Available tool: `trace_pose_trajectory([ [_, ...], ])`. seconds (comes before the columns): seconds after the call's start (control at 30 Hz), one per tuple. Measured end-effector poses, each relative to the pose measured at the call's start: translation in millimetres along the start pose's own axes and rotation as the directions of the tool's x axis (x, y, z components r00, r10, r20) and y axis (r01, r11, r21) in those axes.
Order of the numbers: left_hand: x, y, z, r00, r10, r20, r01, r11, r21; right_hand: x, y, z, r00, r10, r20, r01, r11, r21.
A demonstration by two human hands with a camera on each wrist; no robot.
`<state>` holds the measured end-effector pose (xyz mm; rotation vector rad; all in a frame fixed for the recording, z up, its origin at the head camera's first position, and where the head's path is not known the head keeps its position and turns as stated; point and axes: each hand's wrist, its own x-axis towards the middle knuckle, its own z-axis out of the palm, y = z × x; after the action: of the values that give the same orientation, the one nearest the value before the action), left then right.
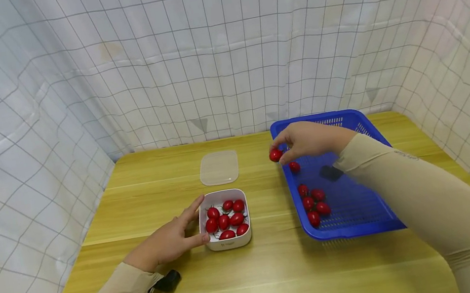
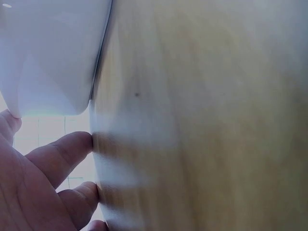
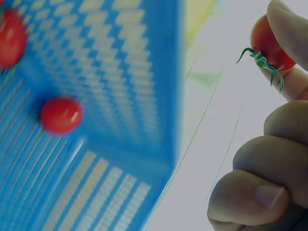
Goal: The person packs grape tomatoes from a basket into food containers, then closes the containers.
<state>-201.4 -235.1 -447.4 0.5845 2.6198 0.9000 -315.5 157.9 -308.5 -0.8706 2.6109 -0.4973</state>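
Beyond a beige sleeve (image 1: 424, 203), lower right, the tomato (image 1: 275, 155) pinched right of centre by the right hand (image 1: 309, 138) could be dropped if its smooth skin slips, while the box (image 1: 238, 241) is touched by the outspread left hand (image 1: 166, 242).

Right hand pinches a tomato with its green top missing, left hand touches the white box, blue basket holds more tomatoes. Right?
One thing's off: the tomato pinched by the right hand has its green top on; the right wrist view shows it. The rest holds: left hand touches the white box, blue basket holds more tomatoes.
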Motion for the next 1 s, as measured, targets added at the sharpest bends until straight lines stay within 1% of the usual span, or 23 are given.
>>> trace_pose_trajectory([
  [0.13, 0.2, -0.4, -0.2, 1.0, 0.0, -0.003, 0.0, 1.0, 0.007, 6.6, -27, 7, 0.999, -0.01, 0.045, 0.011, 1.0, -0.006],
  [0.2, 0.3, -0.2, -0.5, 1.0, 0.003, -0.005, -0.003, 1.0, 0.012, 10.1, -40, 11, 0.997, -0.031, 0.069, 0.033, 0.999, -0.025],
  [0.33, 0.3, 0.3, -0.9, 1.0, 0.01, -0.004, -0.01, 1.0, 0.011, 17.4, -64, 21, 0.989, -0.097, 0.108, 0.106, 0.991, -0.079],
  [0.4, 0.2, 0.2, -0.8, 1.0, 0.011, -0.001, -0.011, 1.0, 0.006, 20.8, -75, 26, 0.982, -0.14, 0.126, 0.155, 0.981, -0.119],
  [0.5, 0.3, -0.3, -0.6, 1.0, 0.01, 0.005, -0.01, 1.0, -0.003, 25.5, -87, 34, 0.973, -0.176, 0.149, 0.199, 0.967, -0.156],
  [0.57, 0.6, -0.8, -0.4, 1.0, 0.009, 0.009, -0.009, 1.0, -0.007, 27.9, -93, 38, 0.97, -0.186, 0.159, 0.213, 0.961, -0.175],
  [0.7, 1.1, -1.8, -0.2, 1.0, 0.009, 0.008, -0.009, 1.0, -0.004, 32.2, -101, 45, 0.967, -0.181, 0.179, 0.212, 0.962, -0.171],
  [0.83, 1.1, -2.3, -0.1, 1.0, 0.01, 0.005, -0.01, 1.0, 0.003, 34.8, -105, 48, 0.964, -0.188, 0.19, 0.221, 0.96, -0.17],
  [1.0, 0.6, -2.7, -0.1, 1.0, 0.01, 0.005, -0.01, 1.0, 0.006, 35.5, -106, 50, 0.96, -0.208, 0.185, 0.24, 0.956, -0.171],
])
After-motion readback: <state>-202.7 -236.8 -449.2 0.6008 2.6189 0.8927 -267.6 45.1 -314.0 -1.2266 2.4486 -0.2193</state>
